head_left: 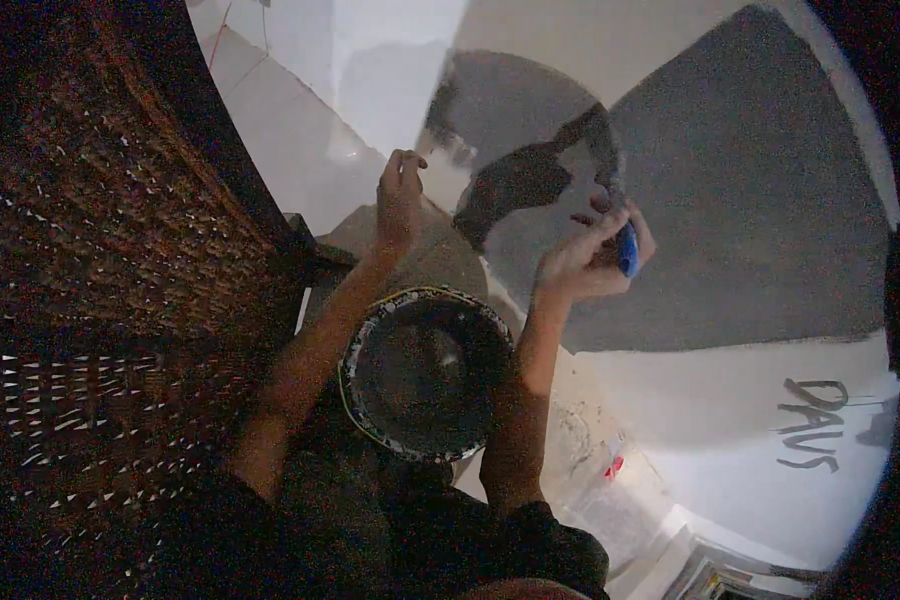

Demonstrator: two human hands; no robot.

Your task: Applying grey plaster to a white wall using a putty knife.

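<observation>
My right hand is closed on a blue tool, held up at a pale wall with grey painted patches. Darker shadows fall on the grey paint around that hand. My left hand is raised beside the wall, its fingers slightly bent and seemingly holding nothing. Below and between my forearms sits a round bucket with a paint-spattered rim and dark grey contents, though how full it is I cannot tell.
A dark, perforated, rough-looking screen or panel fills the left side. Painted lettering marks the lower wall at right. A small red item lies on the pale floor near the bucket. A framed edge shows at bottom right.
</observation>
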